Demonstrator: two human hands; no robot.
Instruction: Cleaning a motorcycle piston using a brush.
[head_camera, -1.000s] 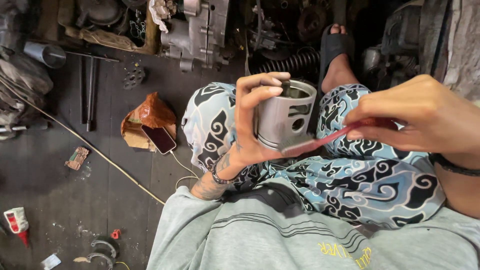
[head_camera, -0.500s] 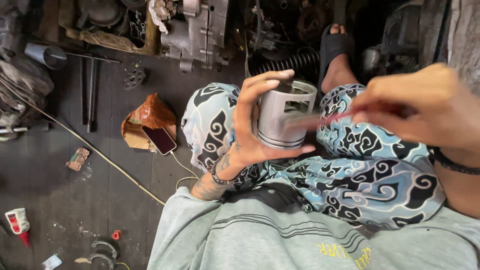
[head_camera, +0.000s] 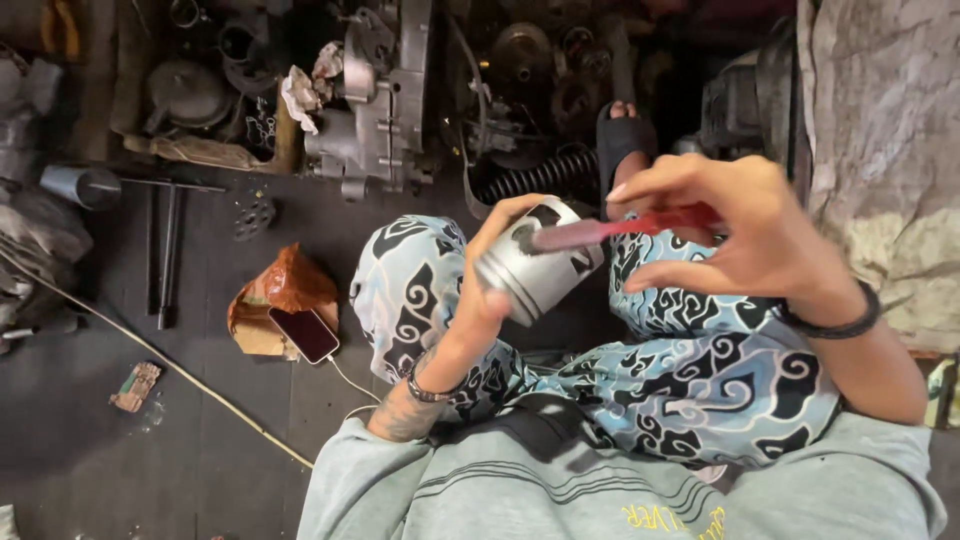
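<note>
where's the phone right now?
In the head view the phone lies on the dark floor left of the person's patterned knee, resting against crumpled orange-brown paper, a white cable plugged in.

The left hand (head_camera: 495, 290) grips a silvery metal piston (head_camera: 535, 272), tilted with its crown toward the right hand (head_camera: 745, 235), which pinches a red-handled brush (head_camera: 620, 230) whose tip lies on the piston's top. Both are held above the person's lap in blue patterned trousers (head_camera: 690, 380), with one sandalled foot (head_camera: 622, 135) on the dark floor (head_camera: 90, 450). On that floor lie a phone (head_camera: 305, 334) on an orange wrapper (head_camera: 285, 285), a T-shaped wrench (head_camera: 165, 250), a black spring (head_camera: 540, 175) and an engine casing (head_camera: 375, 100).
</note>
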